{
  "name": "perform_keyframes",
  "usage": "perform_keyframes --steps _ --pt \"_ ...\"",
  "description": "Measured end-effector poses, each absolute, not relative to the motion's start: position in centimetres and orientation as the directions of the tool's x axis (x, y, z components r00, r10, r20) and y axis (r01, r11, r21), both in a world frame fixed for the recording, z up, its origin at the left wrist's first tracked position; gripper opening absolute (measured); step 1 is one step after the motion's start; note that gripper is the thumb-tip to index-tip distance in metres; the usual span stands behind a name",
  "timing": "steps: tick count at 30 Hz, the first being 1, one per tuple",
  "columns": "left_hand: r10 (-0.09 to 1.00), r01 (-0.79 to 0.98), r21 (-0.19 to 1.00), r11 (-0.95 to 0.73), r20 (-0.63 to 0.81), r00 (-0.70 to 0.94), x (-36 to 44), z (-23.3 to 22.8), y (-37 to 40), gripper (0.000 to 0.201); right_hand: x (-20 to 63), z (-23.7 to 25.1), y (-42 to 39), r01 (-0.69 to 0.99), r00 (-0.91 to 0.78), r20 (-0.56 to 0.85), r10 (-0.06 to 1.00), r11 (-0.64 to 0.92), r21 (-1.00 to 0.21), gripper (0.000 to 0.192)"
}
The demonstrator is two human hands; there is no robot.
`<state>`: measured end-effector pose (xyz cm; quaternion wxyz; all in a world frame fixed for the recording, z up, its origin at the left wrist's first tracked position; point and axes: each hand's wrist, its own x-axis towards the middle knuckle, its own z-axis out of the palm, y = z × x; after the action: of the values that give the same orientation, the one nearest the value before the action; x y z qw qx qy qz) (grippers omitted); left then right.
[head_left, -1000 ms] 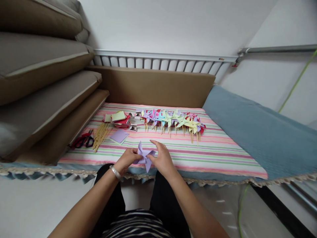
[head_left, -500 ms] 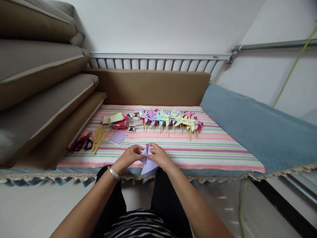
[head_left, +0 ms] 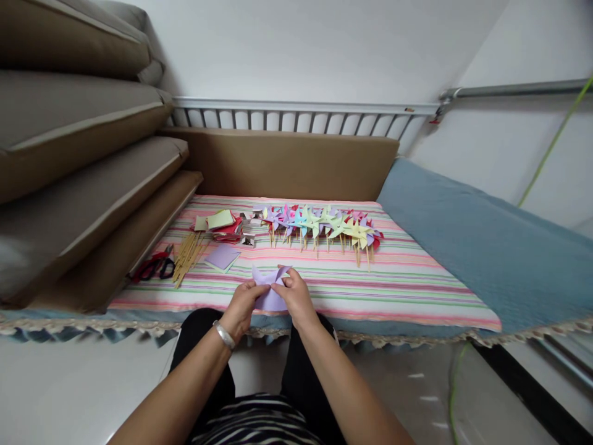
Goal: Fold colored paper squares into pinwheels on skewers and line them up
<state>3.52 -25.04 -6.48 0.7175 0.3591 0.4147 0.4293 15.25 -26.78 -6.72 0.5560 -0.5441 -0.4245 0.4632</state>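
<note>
- Two hands meet over the near edge of the striped cloth [head_left: 398, 290] in the head view, both pinching one lilac paper piece [head_left: 270, 295].
- Left hand [head_left: 241, 306] has its fingers curled closed on the paper's left side, thumb on top; a silver bangle [head_left: 225, 334] sits on that wrist.
- Right hand [head_left: 294, 298] grips the paper's right side, fingertips pressed together at a folded-up point near the top.
- Lilac paper is held just above the cloth's front edge, between the two hands, with cut points sticking up.
- Beyond it, a row of finished paper pinwheels [head_left: 319, 224] on wooden sticks lies across the cloth in many colours.
- Left of that row sits a stack of coloured paper squares [head_left: 221, 223], with a loose lilac square [head_left: 223, 256] just in front.
- Bundle of wooden sticks [head_left: 188, 256] lies beside the squares, and red-handled scissors [head_left: 152, 266] rest at the cloth's left edge.
- Brown cushions [head_left: 78, 154] stack up on the left; a blue blanket [head_left: 482, 247] covers the right.
</note>
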Motion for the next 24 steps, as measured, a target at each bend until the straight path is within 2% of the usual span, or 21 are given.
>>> perform_keyframes --steps 4,6,7,9,10,12,16,20,24 --pt "0.925 -0.297 0.882 0.365 -0.305 0.228 2.5 -6.2 -24.4 0.021 15.8 -6.9 -27.6 -0.007 0.231 -0.009 0.973 -0.008 -1.0 0.044" --pt "0.934 -0.295 0.888 0.351 -0.309 0.181 1.9 -6.3 -23.9 0.019 16.4 -7.0 -28.6 0.168 0.274 0.129 0.953 0.085 -0.982 0.045" --pt "0.937 -0.296 0.891 0.345 -0.311 0.159 1.6 -6.3 -23.6 0.019 16.7 -7.0 -29.1 0.301 0.27 0.243 0.931 0.158 -0.941 0.044" --pt "0.94 -0.298 0.892 0.34 -0.316 0.128 1.2 -6.4 -23.1 0.02 16.9 -7.1 -30.3 0.56 0.177 0.47 0.865 0.304 -0.771 0.041" --pt "0.94 -0.299 0.891 0.341 -0.319 0.121 1.1 -6.4 -22.9 0.02 16.8 -7.2 -30.8 0.648 0.107 0.54 0.835 0.353 -0.675 0.041" --pt "0.938 -0.301 0.888 0.347 -0.324 0.125 1.2 -6.3 -22.8 0.021 16.3 -7.5 -31.5 0.756 -0.007 0.596 0.803 0.395 -0.523 0.041" --pt "0.933 -0.301 0.883 0.361 -0.335 0.134 1.6 -5.9 -23.1 0.022 14.9 -8.1 -31.3 0.842 -0.047 0.602 0.797 0.356 -0.406 0.035" --pt "0.933 -0.296 0.884 0.361 -0.341 0.119 1.6 -5.4 -23.3 0.021 14.7 -8.0 -30.8 0.851 -0.03 0.63 0.776 0.351 -0.392 0.023" --pt "0.933 -0.289 0.887 0.36 -0.342 0.112 1.6 -5.7 -23.0 0.019 15.4 -7.6 -30.7 0.841 -0.028 0.649 0.76 0.369 -0.396 0.019"
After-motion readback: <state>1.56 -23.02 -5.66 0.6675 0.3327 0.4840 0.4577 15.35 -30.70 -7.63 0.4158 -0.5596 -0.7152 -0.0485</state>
